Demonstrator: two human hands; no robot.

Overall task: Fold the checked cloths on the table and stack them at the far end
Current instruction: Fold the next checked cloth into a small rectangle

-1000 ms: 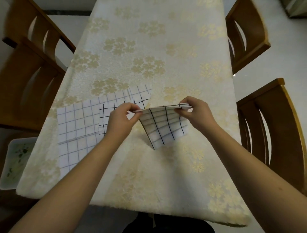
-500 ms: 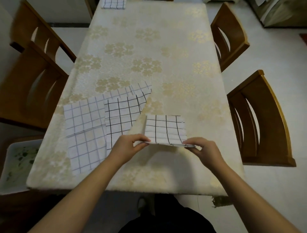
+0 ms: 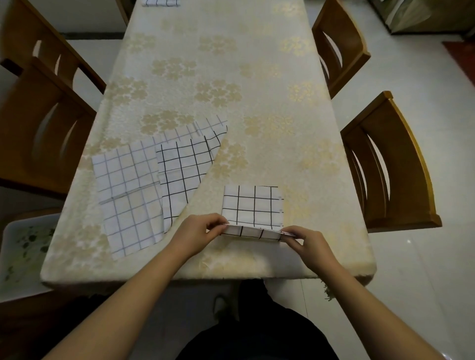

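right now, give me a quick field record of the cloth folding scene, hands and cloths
left hand: pinches near left corner of the folded cloth
right hand: pinches its near right corner
folded cloth: near edge lifted, rest flat on the table
unfolded cloths: two, overlapping, spread to the left
far stack: one checked cloth at the far end, partly cut off

The folded cloth (image 3: 253,205) lies on the table (image 3: 257,102) at its near edge, toward five o'clock. The left hand (image 3: 198,233) is at its near-left corner, the right hand (image 3: 308,242) at its near-right. At nine o'clock from it lie two unfolded cloths (image 3: 154,187) — overlapping. At twelve o'clock, the far end, sits the cloth stack (image 3: 160,2).
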